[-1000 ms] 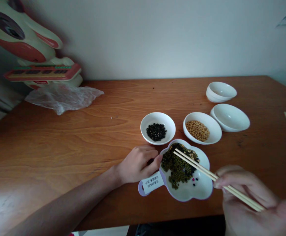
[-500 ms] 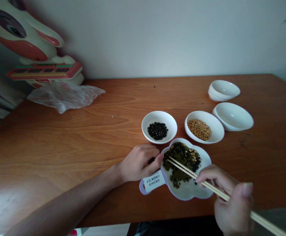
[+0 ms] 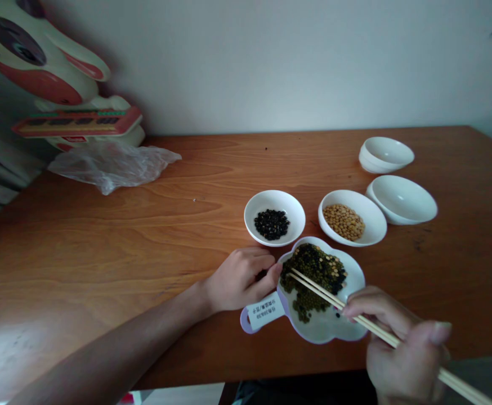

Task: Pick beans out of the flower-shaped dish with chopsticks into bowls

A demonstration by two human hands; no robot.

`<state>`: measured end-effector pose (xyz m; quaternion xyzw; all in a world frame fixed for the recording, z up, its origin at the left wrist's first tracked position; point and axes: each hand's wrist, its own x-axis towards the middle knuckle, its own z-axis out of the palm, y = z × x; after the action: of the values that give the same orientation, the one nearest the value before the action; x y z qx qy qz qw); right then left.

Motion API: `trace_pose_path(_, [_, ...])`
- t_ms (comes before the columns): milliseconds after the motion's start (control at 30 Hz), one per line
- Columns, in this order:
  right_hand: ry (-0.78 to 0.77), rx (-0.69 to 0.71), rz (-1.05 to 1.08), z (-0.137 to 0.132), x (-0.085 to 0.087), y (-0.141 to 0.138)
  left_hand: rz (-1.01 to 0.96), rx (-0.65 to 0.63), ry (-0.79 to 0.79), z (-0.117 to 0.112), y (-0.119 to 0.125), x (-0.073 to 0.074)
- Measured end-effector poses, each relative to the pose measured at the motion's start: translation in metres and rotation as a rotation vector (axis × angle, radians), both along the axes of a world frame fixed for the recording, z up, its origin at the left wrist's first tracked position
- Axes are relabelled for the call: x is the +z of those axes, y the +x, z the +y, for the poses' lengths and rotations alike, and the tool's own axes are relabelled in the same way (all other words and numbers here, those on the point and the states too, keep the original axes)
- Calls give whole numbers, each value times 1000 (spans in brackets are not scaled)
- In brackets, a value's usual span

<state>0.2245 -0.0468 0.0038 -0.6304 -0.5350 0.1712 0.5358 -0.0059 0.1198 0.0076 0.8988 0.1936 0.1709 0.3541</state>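
Now my right grip (image 3: 398,349) has eased back, narrow on chopsticks (image 3: 313,290) over the mixed beans (image 3: 313,270), while my left grip (image 3: 241,279) steadies the plate (image 3: 328,332).

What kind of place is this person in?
It looks like a room in a home, maybe a spot for eating. There's a wooden table, small white bowls of beans, chopsticks, and a big cartoon toy by the wall.
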Motion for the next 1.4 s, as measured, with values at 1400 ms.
trace_pose_path(1400, [-20,-198,167,0,29,-12,19,5,-14,0,0,1])
